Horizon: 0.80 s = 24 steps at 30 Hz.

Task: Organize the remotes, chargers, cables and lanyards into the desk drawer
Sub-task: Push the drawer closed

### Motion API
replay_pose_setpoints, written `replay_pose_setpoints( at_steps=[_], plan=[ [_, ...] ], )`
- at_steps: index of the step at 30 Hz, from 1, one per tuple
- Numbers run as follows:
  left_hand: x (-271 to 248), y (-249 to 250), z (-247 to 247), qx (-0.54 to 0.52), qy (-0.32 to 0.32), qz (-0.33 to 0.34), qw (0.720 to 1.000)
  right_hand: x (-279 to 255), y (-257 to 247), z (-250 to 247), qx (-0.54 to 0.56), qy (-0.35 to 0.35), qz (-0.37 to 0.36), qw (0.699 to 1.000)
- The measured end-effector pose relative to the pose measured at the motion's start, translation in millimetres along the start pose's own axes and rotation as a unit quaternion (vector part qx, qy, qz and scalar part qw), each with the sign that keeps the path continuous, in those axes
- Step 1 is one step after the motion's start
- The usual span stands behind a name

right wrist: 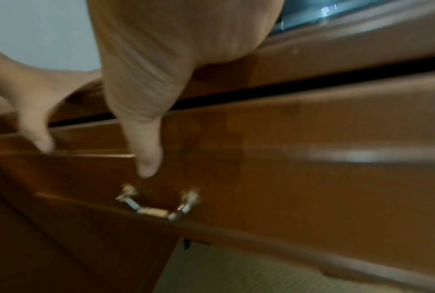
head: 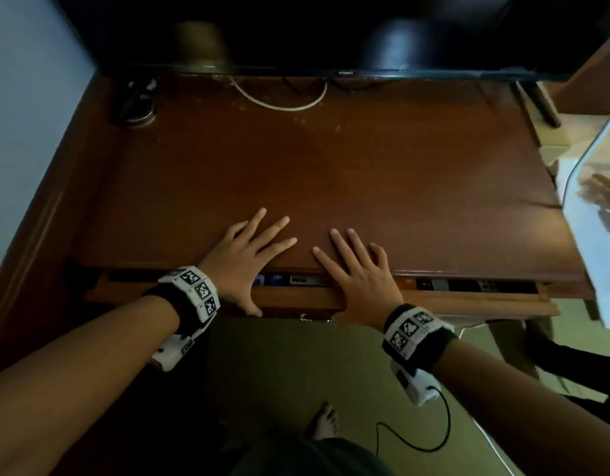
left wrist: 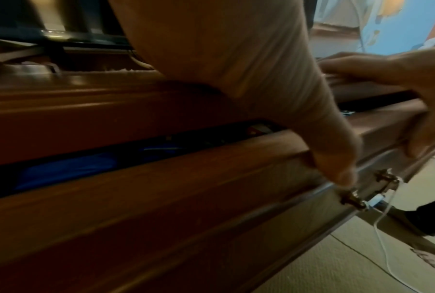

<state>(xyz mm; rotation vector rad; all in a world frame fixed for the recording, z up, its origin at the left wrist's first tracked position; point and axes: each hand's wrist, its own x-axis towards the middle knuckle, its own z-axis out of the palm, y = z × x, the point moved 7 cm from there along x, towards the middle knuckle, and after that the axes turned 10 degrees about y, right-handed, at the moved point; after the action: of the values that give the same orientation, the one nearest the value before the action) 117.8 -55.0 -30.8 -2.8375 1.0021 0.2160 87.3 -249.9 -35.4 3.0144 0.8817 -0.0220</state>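
Head view looks steeply down on the desk (head: 331,166); both wrist views look up along its drawer front (left wrist: 161,198).

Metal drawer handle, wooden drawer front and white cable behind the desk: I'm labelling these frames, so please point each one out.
Metal drawer handle (right wrist: 158,206): right wrist view, middle bar.
Wooden drawer front (head: 468,301): head view, top edge.
White cable (head: 279,105): head view, bottom of its loop.
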Motion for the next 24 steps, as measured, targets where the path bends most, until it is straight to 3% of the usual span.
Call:
replay_pose_setpoints(
  at_steps=[11, 20, 24],
  plan=[
    [16, -9, -1, 0.020, 0.034, 0.008, 0.999, 5, 0, 5, -0.003, 0.084, -0.012, 0.996],
    [13, -5, 1, 0.034, 0.022, 0.003, 0.999, 3, -1, 6, 0.014, 0.042, 0.029, 0.999],
    [13, -5, -2, -0.007, 0.013, -0.038, 0.999, 3, -2, 4, 0.036, 0.012, 0.044, 0.998]
  ],
)
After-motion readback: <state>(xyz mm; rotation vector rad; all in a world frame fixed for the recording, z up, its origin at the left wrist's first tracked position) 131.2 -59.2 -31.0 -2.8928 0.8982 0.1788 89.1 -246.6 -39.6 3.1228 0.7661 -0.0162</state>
